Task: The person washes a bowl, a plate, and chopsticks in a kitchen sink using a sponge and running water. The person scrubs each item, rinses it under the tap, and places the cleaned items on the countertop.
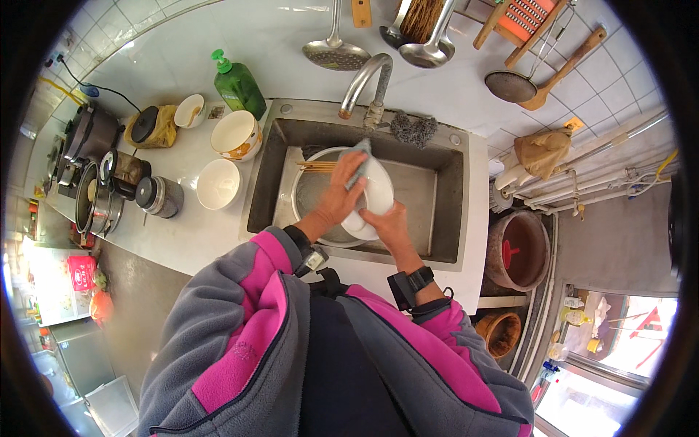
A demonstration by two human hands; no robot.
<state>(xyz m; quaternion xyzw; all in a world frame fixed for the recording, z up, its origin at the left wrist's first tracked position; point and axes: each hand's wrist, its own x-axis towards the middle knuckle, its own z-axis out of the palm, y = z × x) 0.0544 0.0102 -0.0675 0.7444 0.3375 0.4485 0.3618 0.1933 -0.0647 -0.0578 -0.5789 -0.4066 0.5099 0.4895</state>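
Note:
Over the sink (450, 211), my right hand (391, 224) grips the near edge of a tilted white dish (379, 188), a plate or shallow bowl. My left hand (341, 195) is closed on a grey cloth (360, 154) pressed against the dish's left side and far rim. Beneath them stands a round basin (294, 198) with liquid in it, partly hidden by my hands and the dish. Several wooden chopsticks (314, 167) lie across its far left side. Another white piece seems to sit under the dish, but I cannot tell its kind.
A curved faucet (369, 73) rises behind the sink, beside a dark scouring pad (413, 130). Left on the counter stand a white bowl (218, 184), a patterned bowl (237, 136), a green pump bottle (239, 86) and a lidded jar (162, 197). Ladles (428, 53) hang above.

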